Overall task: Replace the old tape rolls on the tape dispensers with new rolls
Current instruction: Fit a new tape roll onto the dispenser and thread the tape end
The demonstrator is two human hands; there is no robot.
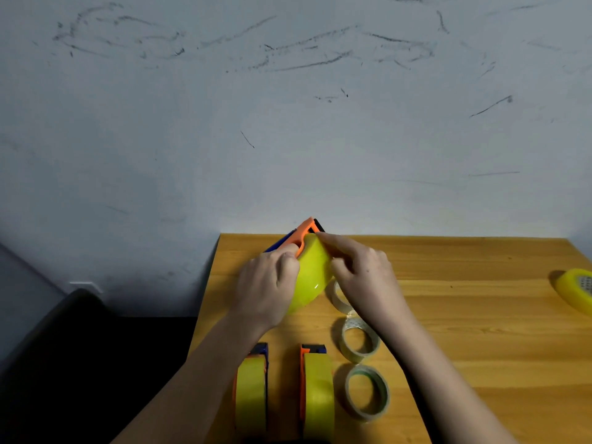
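My left hand (267, 283) grips the orange-and-blue plastic tape dispenser (304, 233) with its full yellow tape roll (312, 274), tilted over the wooden table (464, 331), steadying it while my right hand (362, 267) fingers the roll's top edge near the cutter, probably threading tape. Two loaded dispensers (315, 389) and three near-spent clear rolls (366, 392) lie close below; nothing obstructs.

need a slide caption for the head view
Both hands, left and right, grip a yellow tape roll in an orange dispenser over a wooden table.
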